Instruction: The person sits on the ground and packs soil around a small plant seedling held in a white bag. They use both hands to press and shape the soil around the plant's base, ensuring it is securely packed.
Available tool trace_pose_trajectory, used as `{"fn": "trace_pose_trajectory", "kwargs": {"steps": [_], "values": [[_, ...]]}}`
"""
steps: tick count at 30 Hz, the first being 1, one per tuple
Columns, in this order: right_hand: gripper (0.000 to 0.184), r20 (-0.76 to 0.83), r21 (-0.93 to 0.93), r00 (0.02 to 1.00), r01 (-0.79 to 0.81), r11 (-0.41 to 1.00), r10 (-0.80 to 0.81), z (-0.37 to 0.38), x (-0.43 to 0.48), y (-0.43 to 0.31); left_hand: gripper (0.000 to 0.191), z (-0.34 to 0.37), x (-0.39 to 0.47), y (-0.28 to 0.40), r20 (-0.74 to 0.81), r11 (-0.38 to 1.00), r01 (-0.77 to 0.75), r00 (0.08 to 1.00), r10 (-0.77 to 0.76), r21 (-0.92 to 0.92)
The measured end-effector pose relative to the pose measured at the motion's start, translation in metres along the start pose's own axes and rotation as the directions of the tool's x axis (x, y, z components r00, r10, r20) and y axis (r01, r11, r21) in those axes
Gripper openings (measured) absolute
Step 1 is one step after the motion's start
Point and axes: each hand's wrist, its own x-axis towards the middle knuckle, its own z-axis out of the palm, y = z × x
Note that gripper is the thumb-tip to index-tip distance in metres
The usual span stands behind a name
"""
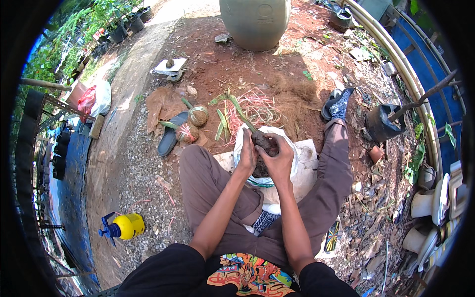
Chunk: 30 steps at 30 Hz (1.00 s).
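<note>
My left hand (246, 153) and my right hand (279, 157) cup a dark, moist soil ball (261, 141) between them. The left palm lies along its left side; the right thumb and fingers curve around the other side. A long green plant leaf (239, 110) sticks out of the ball, slanting up and left. Beneath the hands is an opened white sack (293, 169) with dark soil (261, 171) in it, partly hidden by my wrists. The sack rests on a flattened piece of cardboard (308, 152) between my legs.
Pink and pale plastic twine (256, 105) lies tangled beyond the sack, beside brown fibre (295, 91). Two string-wrapped balls with leaves, one fibrous (198, 116) and one pink-tied (187, 133), sit by a dark sandal (167, 143). A yellow spray bottle (128, 226) lies left; a large barrel (255, 24) stands ahead.
</note>
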Motion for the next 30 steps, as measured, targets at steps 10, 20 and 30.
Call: {"fn": "trace_pose_trajectory", "kwargs": {"steps": [10,20,30], "values": [[0.033,0.069,-0.12,0.961,0.275,0.954,-0.269,0.004,-0.006,0.003,0.039,-0.006,0.007,0.002,-0.046,0.99,0.018,0.999,-0.025,-0.136],[0.031,-0.135,0.04,0.987,-0.08,0.996,0.084,0.035,0.014,0.002,0.032,0.025,-0.007,0.004,-0.046,0.955,0.064,0.996,-0.081,-0.289],[0.029,-0.239,0.095,0.97,-0.028,0.995,0.051,0.05,0.009,0.01,0.028,0.019,-0.005,0.015,-0.212,0.99,0.105,0.969,-0.123,-0.095]]}}
